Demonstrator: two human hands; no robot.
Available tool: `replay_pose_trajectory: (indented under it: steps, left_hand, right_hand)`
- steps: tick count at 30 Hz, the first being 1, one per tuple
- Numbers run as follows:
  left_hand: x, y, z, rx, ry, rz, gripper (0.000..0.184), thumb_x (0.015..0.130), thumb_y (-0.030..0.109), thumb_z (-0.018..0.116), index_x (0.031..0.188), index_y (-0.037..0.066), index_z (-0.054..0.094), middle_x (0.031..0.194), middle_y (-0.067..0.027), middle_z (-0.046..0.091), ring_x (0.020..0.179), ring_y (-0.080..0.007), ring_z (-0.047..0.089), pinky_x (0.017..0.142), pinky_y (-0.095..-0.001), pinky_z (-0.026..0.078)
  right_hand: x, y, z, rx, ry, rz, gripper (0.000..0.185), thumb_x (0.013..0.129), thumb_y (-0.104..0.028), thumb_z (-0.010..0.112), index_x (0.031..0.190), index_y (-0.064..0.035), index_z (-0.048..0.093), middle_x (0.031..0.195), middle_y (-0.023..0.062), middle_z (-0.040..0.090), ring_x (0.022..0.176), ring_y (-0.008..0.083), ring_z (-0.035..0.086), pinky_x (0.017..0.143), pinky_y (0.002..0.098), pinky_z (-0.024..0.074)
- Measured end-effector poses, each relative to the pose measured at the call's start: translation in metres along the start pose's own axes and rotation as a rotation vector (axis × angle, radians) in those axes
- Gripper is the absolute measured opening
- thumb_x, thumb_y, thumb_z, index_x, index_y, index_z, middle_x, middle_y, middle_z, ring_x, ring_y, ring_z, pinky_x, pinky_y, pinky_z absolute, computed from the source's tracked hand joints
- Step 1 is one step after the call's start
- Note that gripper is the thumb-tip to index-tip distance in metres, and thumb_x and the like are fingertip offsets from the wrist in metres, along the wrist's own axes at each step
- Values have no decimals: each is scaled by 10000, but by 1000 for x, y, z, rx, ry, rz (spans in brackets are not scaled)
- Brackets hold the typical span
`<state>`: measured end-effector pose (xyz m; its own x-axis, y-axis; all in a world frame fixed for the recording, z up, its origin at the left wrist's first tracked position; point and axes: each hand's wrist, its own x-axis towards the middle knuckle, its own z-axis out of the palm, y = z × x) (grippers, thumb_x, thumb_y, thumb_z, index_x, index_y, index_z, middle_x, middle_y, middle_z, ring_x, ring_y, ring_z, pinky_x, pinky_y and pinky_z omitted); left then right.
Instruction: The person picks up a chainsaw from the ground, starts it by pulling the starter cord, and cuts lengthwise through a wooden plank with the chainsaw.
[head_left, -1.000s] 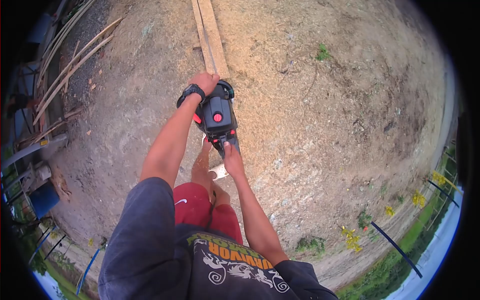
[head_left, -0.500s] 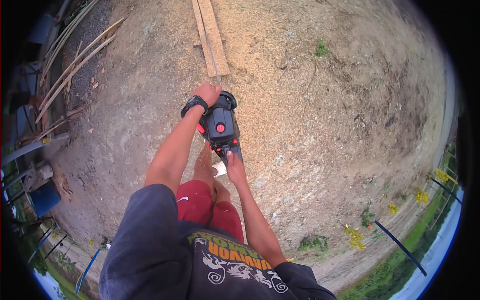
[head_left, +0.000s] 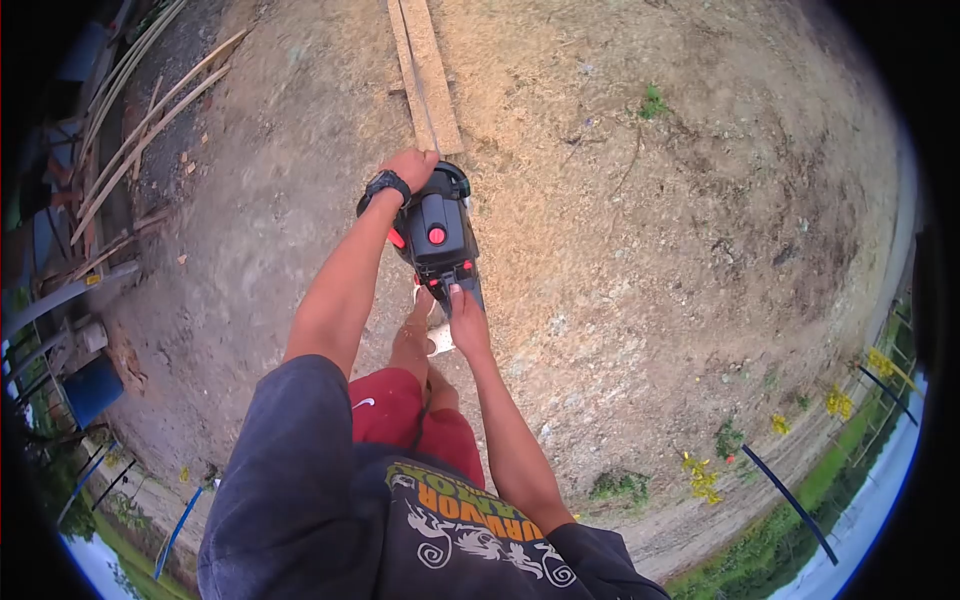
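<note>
A black chainsaw (head_left: 445, 212) with red caps and switches is held in front of my legs, its front end meeting the near end of a long wooden plank (head_left: 440, 95). My left hand (head_left: 410, 168), with a black watch on the wrist, is closed around the front handle. Around the rear handle wraps my right hand (head_left: 468, 322), its thumb lying on top. A dark, narrow line runs lengthwise along the plank from the saw; whether it is the bar or a cut, I cannot tell. Sawdust covers the wood and the ground beside it.
Long thin wood strips (head_left: 150, 120) lie at the upper left. A blue object (head_left: 92, 388) stands on the left. My feet are close below the saw on bare dirt. Yellow-flowered plants (head_left: 702, 478) and dark posts (head_left: 790, 503) line the right edge.
The chainsaw and both hands have shifted very slightly to the left and up in view. My grip on both handles is unchanged.
</note>
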<state>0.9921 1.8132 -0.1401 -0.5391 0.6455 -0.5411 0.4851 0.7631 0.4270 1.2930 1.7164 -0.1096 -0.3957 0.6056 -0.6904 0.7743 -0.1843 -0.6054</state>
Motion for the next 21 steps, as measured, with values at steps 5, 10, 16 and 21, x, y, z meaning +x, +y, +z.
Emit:
replay_pose_trajectory:
  steps: [5, 10, 16, 21]
  left_hand:
    - [-1, 5, 3, 15, 53, 30, 573, 950, 452, 416, 1029, -11, 744, 1064, -313, 687, 1024, -485, 667, 920, -526, 519]
    - [-15, -5, 25, 40, 26, 4, 587, 946, 448, 403, 1109, 1, 746, 1167, -283, 694, 1103, -468, 665, 995, -528, 505]
    - [-57, 5, 27, 10, -3, -35, 587, 940, 452, 396, 1079, 8, 755, 1136, -285, 700, 1086, -465, 671, 986, -524, 509]
    - [-66, -3, 56, 13, 28, -12, 594, 939, 461, 397, 1077, 7, 755, 1124, -283, 704, 1076, -467, 674, 979, -530, 510]
  right_hand:
    - [-5, -12, -8, 5, -40, 95, 639, 1071, -550, 313, 1314, -17, 567, 1152, 346, 657, 1125, 539, 596, 960, 576, 453]
    - [-17, 13, -3, -26, -25, 93, 612, 1074, -534, 321, 1324, -32, 568, 1168, 335, 658, 1136, 535, 593, 970, 568, 450]
    - [-39, 40, 2, 28, -28, 74, 596, 1077, -522, 327, 1315, -36, 578, 1174, 334, 657, 1144, 526, 595, 975, 555, 452]
    - [-52, 63, 5, 2, 5, 48, 608, 1076, -527, 327, 1298, -24, 587, 1160, 338, 659, 1134, 521, 604, 973, 550, 453]
